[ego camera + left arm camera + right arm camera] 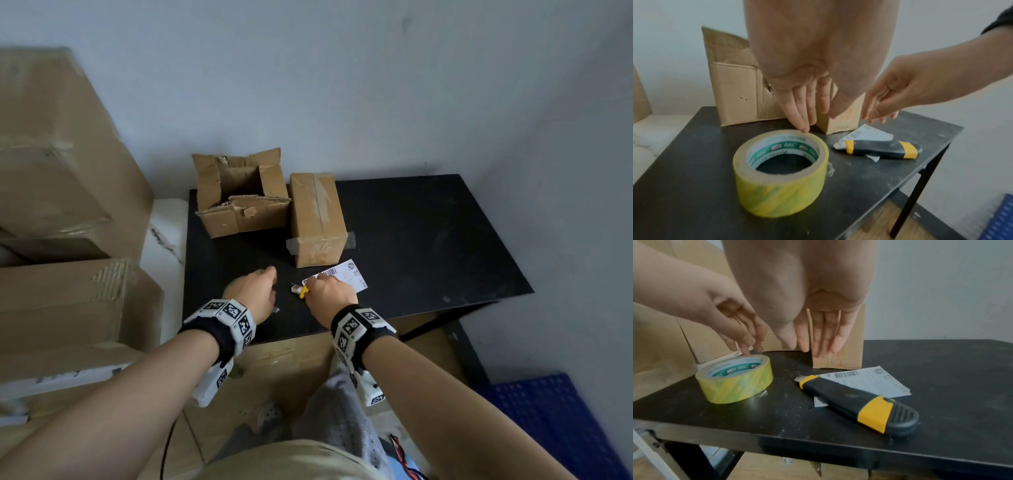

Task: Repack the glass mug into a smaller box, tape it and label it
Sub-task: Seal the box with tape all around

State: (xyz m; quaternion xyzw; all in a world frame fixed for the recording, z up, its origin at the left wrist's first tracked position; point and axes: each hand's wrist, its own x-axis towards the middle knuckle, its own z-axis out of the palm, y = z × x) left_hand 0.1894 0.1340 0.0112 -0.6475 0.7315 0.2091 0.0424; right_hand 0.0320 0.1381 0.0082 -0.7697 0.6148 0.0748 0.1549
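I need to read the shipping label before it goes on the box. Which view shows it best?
The right wrist view: the label lies unhidden beside the knife, barcode visible. The head view shows it small, partly hand-covered; the left wrist view only a blurred corner.

Not much to read here: the shipping label (869, 382) on the black table carries a barcode, a small square code and lines of print too fine to make out. Inside the tape roll (781, 172), the green core band shows a logo and characters, blurred beyond reading.
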